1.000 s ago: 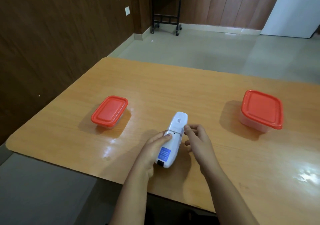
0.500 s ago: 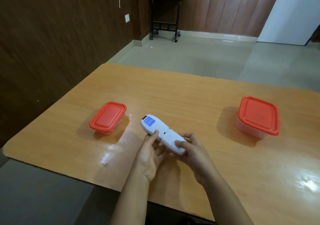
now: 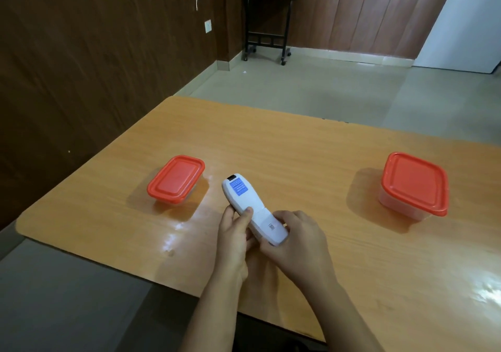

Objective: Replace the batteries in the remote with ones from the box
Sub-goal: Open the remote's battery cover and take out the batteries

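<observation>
Both hands grip the white remote (image 3: pixel 253 208) over the near part of the wooden table (image 3: pixel 298 148): the left hand (image 3: pixel 235 239) clasps its middle with the thumb on the back face, and the right hand (image 3: pixel 296 240) wraps its near end. The remote lies back-up, blue label toward the far end, angled away to the left. Farther out, a small red-lidded box (image 3: pixel 176 179) sits closed to the left and a larger red-lidded box (image 3: pixel 413 186) sits closed well apart to the right.
</observation>
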Available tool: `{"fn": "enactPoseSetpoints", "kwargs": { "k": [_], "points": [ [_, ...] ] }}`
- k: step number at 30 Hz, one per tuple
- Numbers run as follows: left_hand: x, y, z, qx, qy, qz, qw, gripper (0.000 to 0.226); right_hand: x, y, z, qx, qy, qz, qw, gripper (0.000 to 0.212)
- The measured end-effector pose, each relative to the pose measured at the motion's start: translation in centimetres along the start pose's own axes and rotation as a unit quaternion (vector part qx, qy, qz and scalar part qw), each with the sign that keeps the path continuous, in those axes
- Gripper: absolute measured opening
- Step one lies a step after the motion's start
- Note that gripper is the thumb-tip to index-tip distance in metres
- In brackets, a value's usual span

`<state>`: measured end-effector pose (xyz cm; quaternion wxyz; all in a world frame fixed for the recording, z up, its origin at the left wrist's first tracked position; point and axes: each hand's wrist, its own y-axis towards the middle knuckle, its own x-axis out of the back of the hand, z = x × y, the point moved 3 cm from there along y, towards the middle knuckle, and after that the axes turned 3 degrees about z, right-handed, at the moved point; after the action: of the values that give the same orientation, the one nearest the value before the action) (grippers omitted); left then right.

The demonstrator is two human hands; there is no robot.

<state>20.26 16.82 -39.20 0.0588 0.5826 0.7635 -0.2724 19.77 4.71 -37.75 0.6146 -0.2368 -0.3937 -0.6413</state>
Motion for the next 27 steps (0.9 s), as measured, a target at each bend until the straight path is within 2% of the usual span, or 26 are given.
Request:
{"fn": "enactPoseSetpoints", "kwargs": {
  "k": [6, 11, 15, 19, 23, 27],
  "points": [
    [0.0, 0.1, 0.4, 0.016, -0.008, -0.01, 1.0, 0.028, 0.7, 0.2, -0.4, 0.008, 0.053, 0.02, 0.998, 0.042],
    [0.8, 0.7, -0.1, -0.003, -0.04, -0.062, 0.997, 0.026, 1.2, -0.2, -0.1, 0.059, 0.028, 0.0, 0.998, 0.041],
    [1.3, 0.9, -0.8, -0.013, -0.065, -0.061, 0.996, 0.019, 2.0, 0.3, -1.8, -0.018, 0.111, -0.02, 0.993, 0.045],
    [1.4, 0.9, -0.7, -0.005, -0.054, -0.053, 0.997, 0.017, 1.9, 1.4, -5.1, -0.111, 0.107, -0.046, 0.987, 0.049],
    [1.4, 1.0, -0.7, 0.005, -0.047, -0.051, 0.998, 0.019, 1.6, 2.7, -6.8, -0.142, 0.091, -0.1, 0.981, 0.044],
    [1.4, 0.7, -0.9, 0.005, -0.023, -0.037, 0.999, 0.019, 1.3, 3.8, -7.7, -0.149, 0.083, -0.12, 0.978, 0.042]
  ]
}}
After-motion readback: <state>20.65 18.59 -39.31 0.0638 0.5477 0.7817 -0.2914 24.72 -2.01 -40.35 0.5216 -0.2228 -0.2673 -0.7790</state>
